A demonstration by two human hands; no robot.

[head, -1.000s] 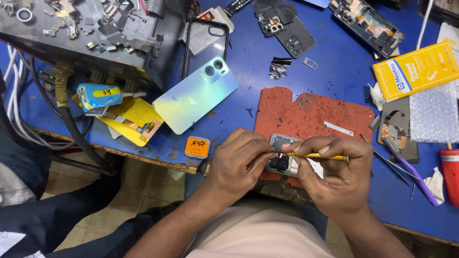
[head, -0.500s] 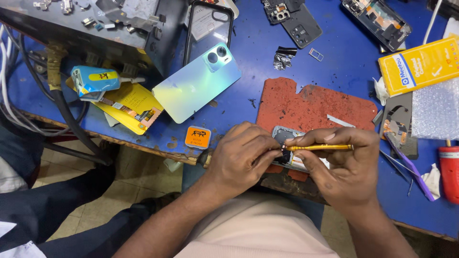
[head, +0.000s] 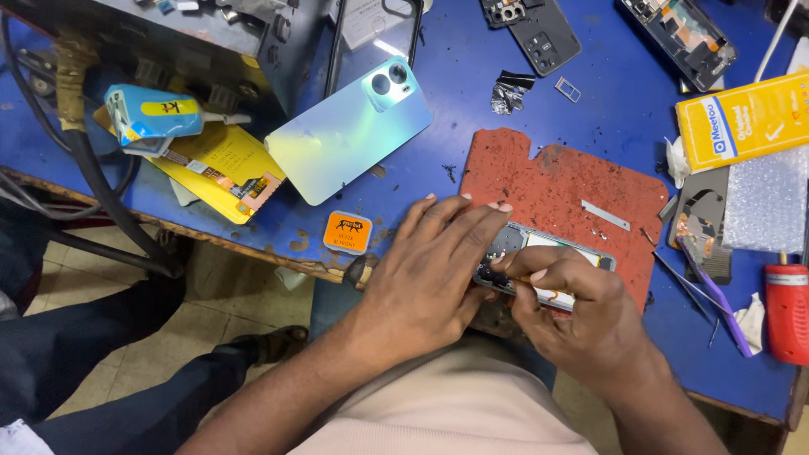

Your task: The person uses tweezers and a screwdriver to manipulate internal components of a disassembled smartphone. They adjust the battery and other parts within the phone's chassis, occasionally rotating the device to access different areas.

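Two hands meet over an opened phone frame [head: 548, 268] lying on the red mat [head: 563, 187] at the worktop's [head: 472, 93] near edge. Left hand [head: 430, 270] presses flat, steadying its end; right hand [head: 581, 316] is closed, pinching something small against it. Judged light, rigid, fragile inside: grip its edges. Dark frame, exposed pale interior.
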